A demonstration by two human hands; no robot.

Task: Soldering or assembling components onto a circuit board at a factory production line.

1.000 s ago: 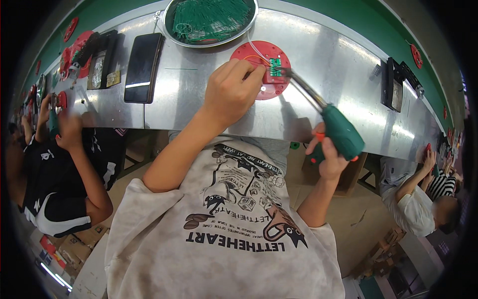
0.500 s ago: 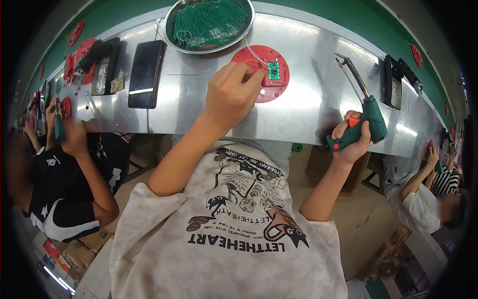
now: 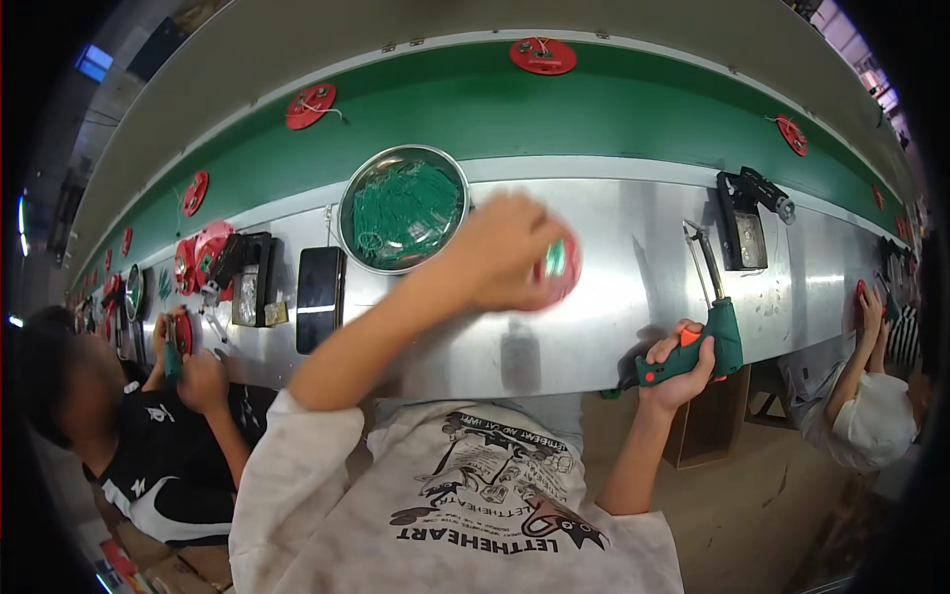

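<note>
My left hand [image 3: 500, 255] is raised over the metal table and blurred by motion. Its fingers close on the edge of a round red disc [image 3: 566, 282], which is smeared too; a green circuit board [image 3: 557, 259] shows on the disc's face. In my right hand [image 3: 685, 374] is a green soldering gun [image 3: 725, 337] with an orange trigger, my fingers wrapped round its grip. The gun's metal tip points away from me, over the table. Just left of my left hand stands a round metal bowl [image 3: 346, 223] filled with thin green wires [image 3: 406, 203].
A green conveyor belt [image 3: 653, 109] runs along the table's far side, carrying several red discs [image 3: 542, 56]. A black phone [image 3: 320, 297] lies left of the bowl. Black holders [image 3: 742, 228] stand right and left. Co-workers [image 3: 178, 445] sit on both sides.
The view has tilted up, bringing the belt into sight. My left hand has lifted the red disc and moved it away from me. My right hand keeps hold of the soldering gun.
</note>
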